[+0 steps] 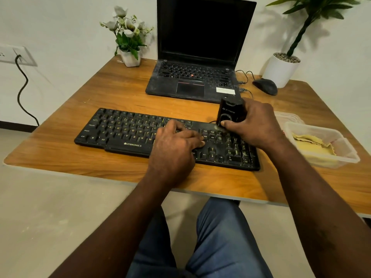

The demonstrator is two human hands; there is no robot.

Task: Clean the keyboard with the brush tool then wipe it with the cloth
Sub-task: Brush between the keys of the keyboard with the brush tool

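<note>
Wooden table. Right hand fingers curl round the black brush tool, thumb on its front. Tool stands upright, lower end on the keyboard right-side keys. Left hand rests on the middle keys, fingers relaxed. Keyboard's long axis runs left-right, near the table's front edge. Yellow cloth lies in a clear tub, far right.

HIDDEN middle keys of keyboard under left hand | HIDDEN lower end of brush tool behind right hand | CUT wall socket at left edge | CUT plant leaves at top edge | BLURRED legends on numpad
</note>
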